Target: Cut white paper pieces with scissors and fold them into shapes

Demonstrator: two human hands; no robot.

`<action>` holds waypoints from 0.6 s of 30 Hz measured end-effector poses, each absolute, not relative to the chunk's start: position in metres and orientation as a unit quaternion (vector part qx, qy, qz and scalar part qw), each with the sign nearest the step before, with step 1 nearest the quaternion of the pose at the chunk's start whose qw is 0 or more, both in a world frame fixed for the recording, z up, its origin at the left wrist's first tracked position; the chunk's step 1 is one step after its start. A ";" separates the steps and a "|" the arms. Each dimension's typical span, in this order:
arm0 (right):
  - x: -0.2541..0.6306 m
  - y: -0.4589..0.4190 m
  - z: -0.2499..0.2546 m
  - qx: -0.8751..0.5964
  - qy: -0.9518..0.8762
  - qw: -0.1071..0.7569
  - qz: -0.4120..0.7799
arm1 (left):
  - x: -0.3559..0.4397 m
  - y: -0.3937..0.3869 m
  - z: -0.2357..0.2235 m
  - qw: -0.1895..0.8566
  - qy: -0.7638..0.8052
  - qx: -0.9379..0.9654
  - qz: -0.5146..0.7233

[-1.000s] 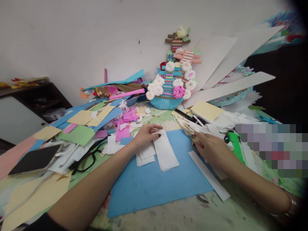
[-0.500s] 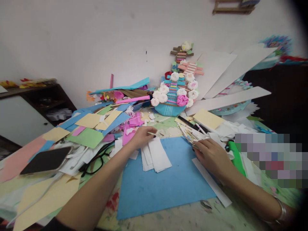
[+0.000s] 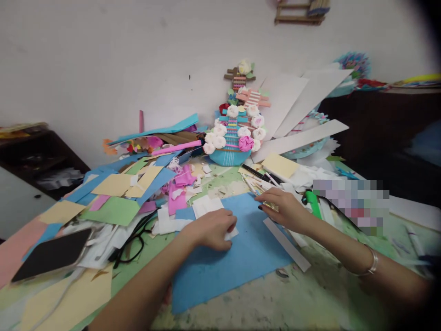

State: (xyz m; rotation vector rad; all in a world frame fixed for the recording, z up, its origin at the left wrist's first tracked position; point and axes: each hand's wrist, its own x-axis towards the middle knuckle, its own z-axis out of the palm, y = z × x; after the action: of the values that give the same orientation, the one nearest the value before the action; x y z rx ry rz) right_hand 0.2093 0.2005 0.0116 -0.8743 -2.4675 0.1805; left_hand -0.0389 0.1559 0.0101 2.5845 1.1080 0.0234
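Observation:
My left hand (image 3: 212,228) lies curled on a blue paper sheet (image 3: 241,257), its fingers closed over a stack of white paper strips (image 3: 206,204) whose ends stick out at the far side and at the right. My right hand (image 3: 284,208) rests at the sheet's right edge, fingers bent over gold-handled scissors (image 3: 272,205) lying among paper scraps. A long white strip (image 3: 285,243) lies just below that hand.
A black phone (image 3: 48,255) and black glasses (image 3: 132,239) lie at the left among coloured paper sheets. A paper-flower craft (image 3: 234,133) stands against the wall. White boards (image 3: 303,138) lean at the back right. A green tool (image 3: 313,203) and pens (image 3: 262,174) lie nearby.
My left hand has pulled back toward me and closed over the white strips, gathering them. My right hand has shifted slightly left over the scissors. The camera view has turned to the right.

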 end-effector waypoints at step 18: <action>0.217 0.174 0.062 -0.395 -0.792 0.389 0.255 | -0.052 0.167 0.013 0.189 0.428 0.884 0.009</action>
State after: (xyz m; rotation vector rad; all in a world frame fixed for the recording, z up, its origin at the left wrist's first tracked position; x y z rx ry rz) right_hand 0.2169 0.1738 0.0616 -1.0042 -2.0136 0.6479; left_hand -0.0518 0.1674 0.0128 2.4863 1.2029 0.0258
